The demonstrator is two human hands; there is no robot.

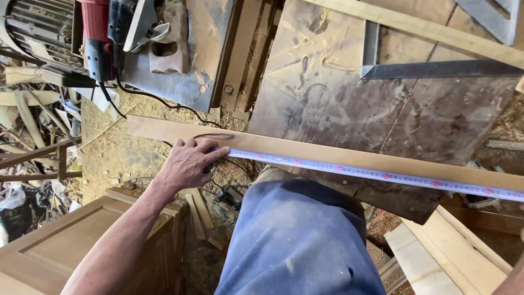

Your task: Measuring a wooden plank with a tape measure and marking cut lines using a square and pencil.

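Note:
A long wooden board (338, 155) lies slantwise from the left middle to the right edge. A white measuring tape (382, 176) with red marks is stretched along its near edge. My left hand (188, 164) presses the tape's end against the board near the board's left end, fingers spread over it. My right hand is out of the picture; only a bit of forearm (513, 281) shows at the bottom right corner. My knee in blue trousers (297, 235) sits under the board.
A metal framing square (426, 68) lies on a dark worn panel (327, 93) behind the board. A red power tool (101, 38) with a black cord sits top left. A wooden cabinet door (60, 246) is at the bottom left; planks at the bottom right; offcuts on the sawdust floor.

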